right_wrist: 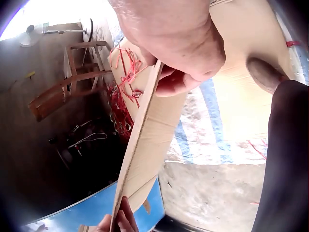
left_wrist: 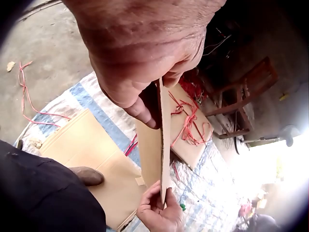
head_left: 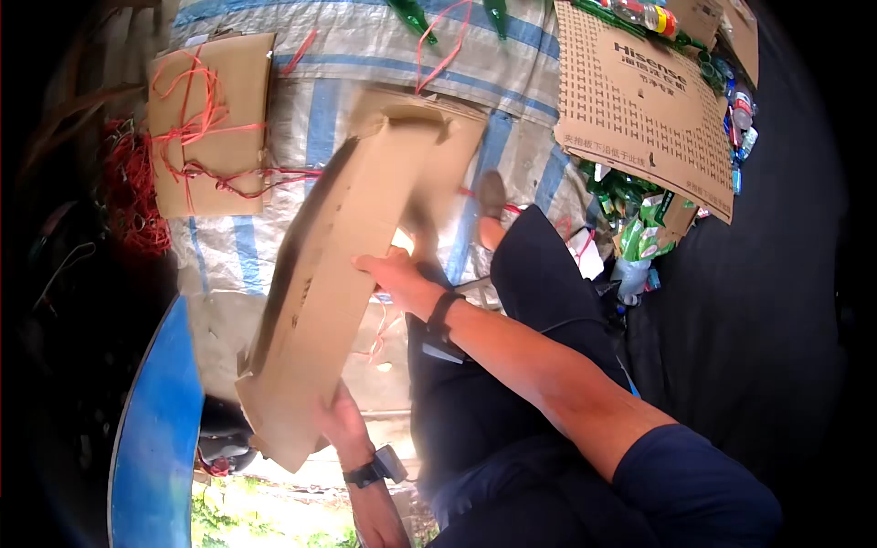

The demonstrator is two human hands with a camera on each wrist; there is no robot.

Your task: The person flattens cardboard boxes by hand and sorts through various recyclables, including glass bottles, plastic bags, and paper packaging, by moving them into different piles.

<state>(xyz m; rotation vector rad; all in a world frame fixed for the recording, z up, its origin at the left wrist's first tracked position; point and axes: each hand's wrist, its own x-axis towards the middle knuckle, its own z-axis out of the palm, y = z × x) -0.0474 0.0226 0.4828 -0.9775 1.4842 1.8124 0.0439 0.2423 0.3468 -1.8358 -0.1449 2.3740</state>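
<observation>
Both hands hold one long folded cardboard sheet point(head_left: 329, 256), tilted above the striped tarp. My right hand point(head_left: 402, 281) grips its long edge near the middle, thumb on the near face. At the lower end, my left hand point(head_left: 345, 422) holds the same edge, its fingers partly hidden behind the board. The left wrist view shows the left hand point(left_wrist: 145, 53) close up, pinching the thin edge between thumb and fingers. From the right wrist, the right hand point(right_wrist: 174, 43) has its fingers curled round the edge. Another flat cardboard piece point(left_wrist: 104, 162) lies under a shoe point(left_wrist: 88, 176).
A cardboard bundle point(head_left: 242, 91) tied with red twine lies on the tarp point(head_left: 247, 260). Printed cardboard point(head_left: 639, 137) rests over plastic bottles at the right. A blue panel point(head_left: 155, 429) stands at lower left. A wooden chair point(right_wrist: 72, 84) is beyond the tarp.
</observation>
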